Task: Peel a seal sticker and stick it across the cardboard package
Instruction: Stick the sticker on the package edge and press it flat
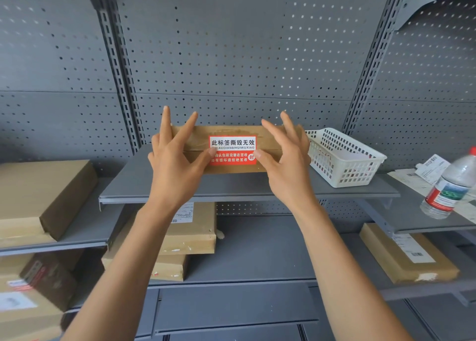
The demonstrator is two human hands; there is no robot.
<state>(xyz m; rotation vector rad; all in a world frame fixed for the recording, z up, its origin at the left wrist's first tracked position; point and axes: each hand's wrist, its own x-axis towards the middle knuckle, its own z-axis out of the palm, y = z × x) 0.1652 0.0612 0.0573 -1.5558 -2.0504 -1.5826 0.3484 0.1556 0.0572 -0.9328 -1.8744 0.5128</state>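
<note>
A flat cardboard package [265, 134] lies on the grey middle shelf [231, 188]. A red and white seal sticker [233, 148] with printed characters lies across the package's centre seam. My left hand [175, 155] is at the sticker's left edge, thumb tip touching it, fingers spread and raised. My right hand [286, 157] mirrors it at the right edge, thumb on the sticker, fingers splayed upward. Neither hand holds anything.
A white perforated basket [345, 157] stands right of the package. A plastic water bottle [450, 186] and paper labels [417, 175] sit on the right shelf. Several cardboard parcels fill the left shelf [43, 196] and lower shelves [190, 232]. Grey pegboard [231, 57] backs everything.
</note>
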